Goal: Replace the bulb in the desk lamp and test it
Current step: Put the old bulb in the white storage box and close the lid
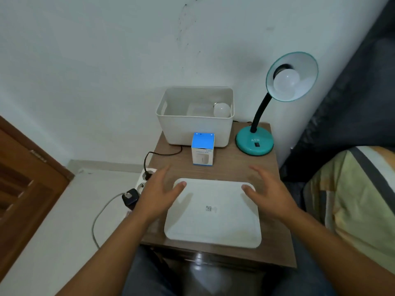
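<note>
Your left hand (159,194) and right hand (268,194) both hover with a wide, empty grip, fingers spread and relaxed, over the far corners of the white tray (213,227). The left thumb tip lies over the tray's far left corner, the right thumb tip over its far right corner; whether they touch the plastic you cannot tell.

The tray is a smooth, rounded rectangle with a shallow raised rim and a small barcode sticker near its middle. It lies flat at the near edge of the worktop (233,167), a small wood-grain top in brown.

Beyond your hands, between them, stands a small cardboard bulb box (202,148), blue on top and white on the front, upright and just in front of the white bin (192,131). That bin is matte plastic with rounded corners, and a loose bulb (222,109), frosted white and round, lies in its right far corner.

The desk lamp (254,143) stands at the far right, well beyond your right hand: round teal base with a black switch, black flexible neck, teal shade tilted toward you. A frosted fitted bulb (286,80) sits in its socket, unlit.

A black cord (164,154) runs off the worktop's left edge to a white power strip (145,178) on the floor.
</note>
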{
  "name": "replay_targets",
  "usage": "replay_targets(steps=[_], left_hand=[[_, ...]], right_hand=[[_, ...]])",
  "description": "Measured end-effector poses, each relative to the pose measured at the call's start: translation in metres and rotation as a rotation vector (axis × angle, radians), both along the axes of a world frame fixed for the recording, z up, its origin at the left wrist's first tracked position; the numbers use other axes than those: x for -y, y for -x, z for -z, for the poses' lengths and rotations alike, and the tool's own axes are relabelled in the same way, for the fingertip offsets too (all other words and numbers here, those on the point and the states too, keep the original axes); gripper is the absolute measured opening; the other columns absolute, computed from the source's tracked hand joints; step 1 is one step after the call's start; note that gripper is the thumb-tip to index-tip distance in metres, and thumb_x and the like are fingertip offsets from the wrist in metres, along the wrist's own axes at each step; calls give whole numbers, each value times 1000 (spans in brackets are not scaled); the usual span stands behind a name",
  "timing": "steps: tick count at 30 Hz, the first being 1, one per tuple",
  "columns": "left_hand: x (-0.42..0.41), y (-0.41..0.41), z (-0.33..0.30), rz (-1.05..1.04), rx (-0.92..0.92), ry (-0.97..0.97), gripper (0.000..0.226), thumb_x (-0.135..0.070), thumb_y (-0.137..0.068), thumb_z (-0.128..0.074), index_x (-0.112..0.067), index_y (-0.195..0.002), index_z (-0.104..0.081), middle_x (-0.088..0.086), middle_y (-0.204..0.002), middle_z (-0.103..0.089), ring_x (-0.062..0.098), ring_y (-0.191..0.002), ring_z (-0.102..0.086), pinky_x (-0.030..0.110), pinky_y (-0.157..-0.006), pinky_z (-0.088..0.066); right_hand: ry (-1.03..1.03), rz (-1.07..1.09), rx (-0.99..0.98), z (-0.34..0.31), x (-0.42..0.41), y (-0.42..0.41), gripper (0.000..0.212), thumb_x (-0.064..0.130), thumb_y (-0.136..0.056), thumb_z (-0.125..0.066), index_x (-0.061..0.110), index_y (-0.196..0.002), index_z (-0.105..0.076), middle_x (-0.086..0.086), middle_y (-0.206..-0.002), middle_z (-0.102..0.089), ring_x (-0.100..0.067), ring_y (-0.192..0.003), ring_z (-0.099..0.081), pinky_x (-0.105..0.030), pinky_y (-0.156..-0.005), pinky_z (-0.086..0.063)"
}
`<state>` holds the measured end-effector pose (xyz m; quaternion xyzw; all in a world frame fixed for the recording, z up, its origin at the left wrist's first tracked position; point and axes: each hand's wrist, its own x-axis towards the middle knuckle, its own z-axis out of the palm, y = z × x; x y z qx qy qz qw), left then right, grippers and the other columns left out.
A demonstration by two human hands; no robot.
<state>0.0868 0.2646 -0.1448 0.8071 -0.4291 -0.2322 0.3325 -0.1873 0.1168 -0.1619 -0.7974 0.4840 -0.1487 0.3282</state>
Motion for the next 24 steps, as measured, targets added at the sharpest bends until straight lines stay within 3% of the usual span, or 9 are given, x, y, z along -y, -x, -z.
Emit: replay_targets(steps=[3, 5, 7, 9, 11, 15, 20, 24], left_hand=[[-19, 12, 12, 100, 7, -72, 57, -45, -90, -71, -36, -139, -45, -26, -139, -47, -3, -128, -41, 16, -110, -34], [-30, 13, 26, 153, 30, -163, 76, -64, -83, -68, -34, -147, -39, -19, -148, -45, 3, -135, -41, 33, -114, -38], [-39, 13, 40, 206, 46, -289, 103, -70, -80, -66, -24, -160, -19, -7, -165, -21, 14, -151, -21, 40, -123, -23], [-48, 15, 49, 242, 58, -365, 113, -66, -82, -68, -20, -162, -2, -4, -169, 0, 13, -155, -2, 35, -125, -9], [-55, 16, 56, 272, 111, -397, 118, -68, -80, -68, -22, -160, 6, -5, -168, 10, 12, -154, 6, 35, -125, -6], [-57, 16, 57, 284, 170, -434, 123, -72, -77, -67, -22, -161, 8, -6, -168, 12, 11, -154, 11, 36, -123, -5], [-60, 14, 56, 324, 189, -434, 131, -70, -72, -73, -19, -161, 8, -5, -168, 13, 12, -153, 14, 37, -124, -4], [-61, 18, 52, 297, 181, -406, 129, -60, -72, -81, -19, -161, 3, -6, -168, 6, 12, -154, 9, 38, -124, -8]], right_hand=[[-14, -55, -48, 19, -26, 17, 75, 55, -86, -64, 31, -149, -32, 7, -152, -39, -9, -130, -40, -31, -107, -35], [-44, -64, -100, 33, -40, 27, 91, 69, -79, -61, 33, -153, -21, 6, -159, -27, -12, -141, -29, -35, -115, -28], [-87, -82, -166, 46, -53, 35, 105, 82, -72, -54, 38, -155, -7, 8, -165, -7, -14, -151, -6, -37, -120, -12], [-105, -111, -220, 54, -62, 41, 114, 87, -68, -52, 39, -156, 4, 8, -166, 6, -14, -151, 8, -36, -119, -2], [-100, -140, -274, 56, -67, 45, 123, 90, -64, -50, 35, -155, 11, 6, -164, 13, -15, -150, 15, -37, -120, 4], [-51, -154, -326, 56, -73, 46, 136, 92, -57, -53, 27, -155, 16, 2, -164, 16, -17, -149, 18, -37, -120, 7], [-5, -194, -405, 55, -74, 44, 135, 103, -46, -20, 31, -154, 17, 0, -164, 16, -22, -149, 21, -39, -118, 11], [-26, -200, -388, 55, -73, 45, 136, 103, -44, -18, 30, -154, 17, -1, -164, 15, -15, -142, 28, -34, -115, 15]])
